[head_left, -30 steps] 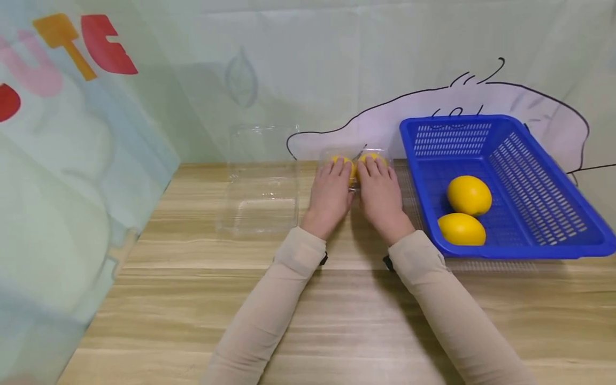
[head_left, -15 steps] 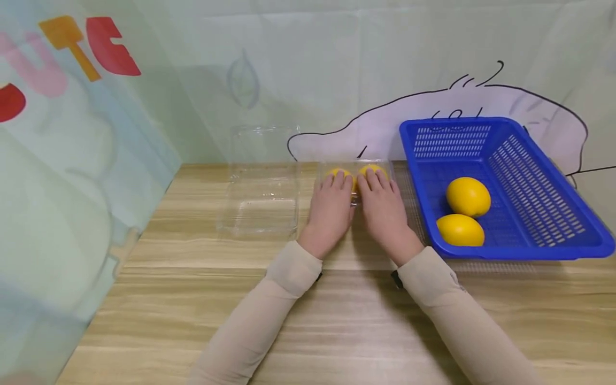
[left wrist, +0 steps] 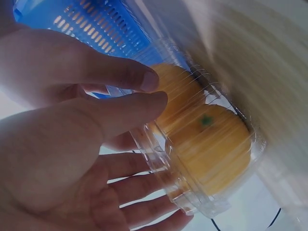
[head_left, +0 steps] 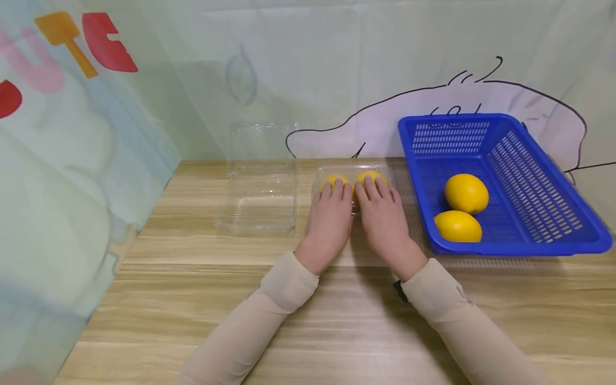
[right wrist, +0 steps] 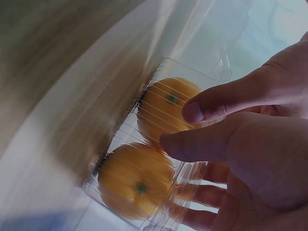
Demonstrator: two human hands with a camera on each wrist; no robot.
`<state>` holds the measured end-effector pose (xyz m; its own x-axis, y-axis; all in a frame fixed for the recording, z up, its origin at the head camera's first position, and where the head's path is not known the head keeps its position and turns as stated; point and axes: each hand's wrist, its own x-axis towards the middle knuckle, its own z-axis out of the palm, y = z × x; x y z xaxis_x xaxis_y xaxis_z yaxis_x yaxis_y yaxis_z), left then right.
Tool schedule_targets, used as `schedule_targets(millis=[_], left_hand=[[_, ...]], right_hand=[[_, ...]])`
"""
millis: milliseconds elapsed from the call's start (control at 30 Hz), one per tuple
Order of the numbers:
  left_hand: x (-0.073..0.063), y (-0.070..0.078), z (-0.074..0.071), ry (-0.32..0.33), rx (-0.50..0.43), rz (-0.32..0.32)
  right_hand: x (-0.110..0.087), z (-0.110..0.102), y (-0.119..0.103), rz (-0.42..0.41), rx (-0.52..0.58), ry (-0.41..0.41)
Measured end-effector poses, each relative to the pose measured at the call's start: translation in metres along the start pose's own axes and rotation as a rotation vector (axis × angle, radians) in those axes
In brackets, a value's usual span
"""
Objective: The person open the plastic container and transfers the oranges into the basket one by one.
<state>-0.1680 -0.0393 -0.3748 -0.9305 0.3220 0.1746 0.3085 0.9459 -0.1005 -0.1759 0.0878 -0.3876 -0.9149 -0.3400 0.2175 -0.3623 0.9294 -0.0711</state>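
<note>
Both hands are on a clear plastic clamshell box (head_left: 353,168) near the back of the table. Inside sit two round yellow-orange fruits, one on the left (head_left: 335,180) and one on the right (head_left: 371,176); green stem marks show in the wrist views. My left hand (head_left: 329,222) grips the box's left half, fingers over the top and thumb (left wrist: 139,108) against the near side. My right hand (head_left: 384,222) does likewise on the right half, its thumb (right wrist: 192,144) beside the other one. Ribbed plastic covers the fruits.
A second clear clamshell box (head_left: 262,214) lies to the left, its lid raised against the backdrop. On the right stands a blue slotted basket (head_left: 553,247) holding two more yellow fruits, one farther back (head_left: 466,193), one nearer (head_left: 458,226). A printed cloth hangs behind the table.
Both hands have drawn the filled box a little toward me, away from the back edge. The basket and the other box have stayed put.
</note>
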Motion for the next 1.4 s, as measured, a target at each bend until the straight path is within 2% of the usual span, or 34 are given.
schedule_targets(millis=[300,433,533,633,700,833,933,1033,1167,1300,1400], left_hand=[[-0.012,0.0,-0.001,-0.029,-0.048,0.006],[-0.012,-0.005,0.001,-0.061,-0.097,0.014],[-0.013,-0.012,0.004,-0.121,-0.179,0.037],[-0.016,-0.022,0.005,-0.141,-0.339,0.065],[-0.021,-0.031,0.004,-0.103,-0.457,0.077],[-0.038,-0.048,0.001,0.056,-0.676,0.074],[-0.052,-0.057,0.001,0.115,-0.831,0.054],[-0.061,-0.061,0.003,0.072,-0.978,0.033],[-0.068,-0.06,0.01,-0.013,-1.122,-0.016],[-0.069,-0.057,0.016,-0.085,-1.265,-0.118],[-0.068,-0.056,0.018,-0.21,-1.39,-0.211]], right_hand=[[-0.014,0.003,-0.006,-0.014,-0.018,0.066],[-0.013,0.003,-0.005,-0.003,-0.002,0.031],[-0.013,0.003,-0.002,0.016,0.02,-0.035],[-0.014,0.001,0.001,0.027,0.048,-0.089],[-0.014,0.0,0.002,0.026,0.064,-0.105],[-0.013,-0.003,0.005,0.004,0.087,-0.084],[-0.012,-0.006,0.006,0.0,0.104,-0.086],[-0.012,-0.009,0.008,0.003,0.125,-0.103],[-0.012,-0.011,0.008,0.003,0.161,-0.116],[-0.012,-0.011,0.007,-0.009,0.209,-0.093],[-0.01,-0.011,0.006,-0.079,0.257,-0.01]])
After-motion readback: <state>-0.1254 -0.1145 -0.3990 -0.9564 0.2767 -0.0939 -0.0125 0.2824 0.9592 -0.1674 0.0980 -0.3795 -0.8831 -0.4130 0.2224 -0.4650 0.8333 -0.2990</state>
